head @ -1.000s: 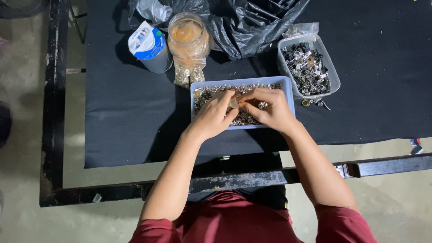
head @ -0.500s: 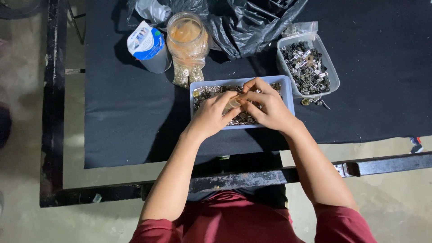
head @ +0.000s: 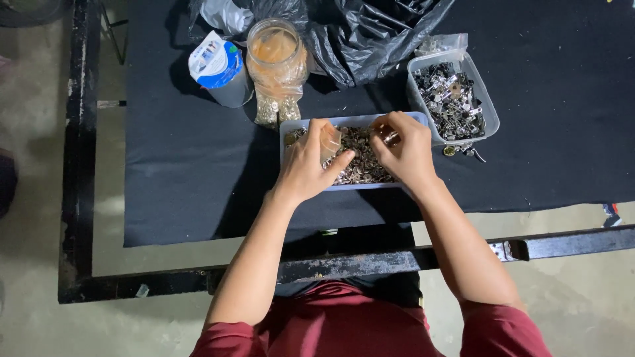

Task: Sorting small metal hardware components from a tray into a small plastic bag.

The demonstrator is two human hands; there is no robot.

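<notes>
Left hand (head: 309, 165) pinches a small clear bag (head: 330, 141) over the blue tray (head: 291, 127), right hand (head: 405, 151) at 3 o'clock pinching a brass piece (head: 390, 137).

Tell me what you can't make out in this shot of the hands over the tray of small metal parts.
Head view only:
- Small piece in the right hand: mostly covered by the fingers, so its kind is unclear.
- Left hand pinches something pale; too small to identify.
- Blue tray: middle hidden under both hands.
- Metal parts: too small to tell apart.
- Black plastic bag: cut off by the top edge.
- Clear tub: contents a blurred tangle.
</notes>
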